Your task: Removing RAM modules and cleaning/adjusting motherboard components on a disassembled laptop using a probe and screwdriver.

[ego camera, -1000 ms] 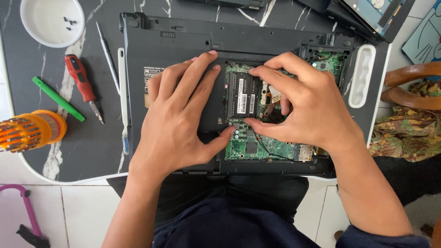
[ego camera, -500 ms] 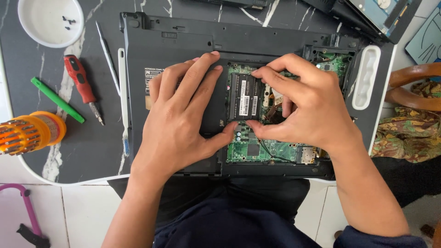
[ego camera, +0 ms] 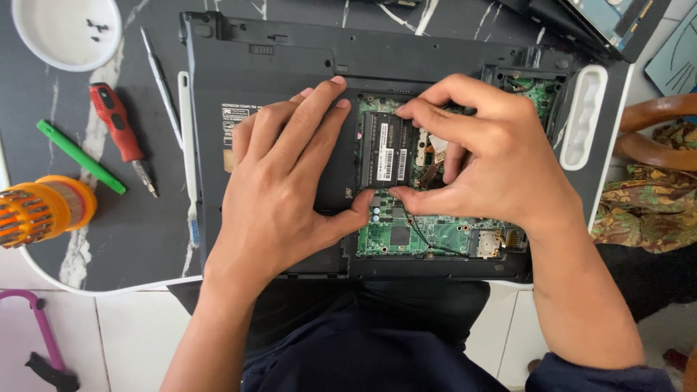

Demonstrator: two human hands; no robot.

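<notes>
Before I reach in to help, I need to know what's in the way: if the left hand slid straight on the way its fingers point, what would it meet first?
The left hand points up and right across the laptop base. It would probably first meet the memory module and then the right hand, though depth is unclear.

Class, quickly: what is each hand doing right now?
Left hand: open, flat on the laptop base.
Right hand: fingers pinching the memory module.
</notes>
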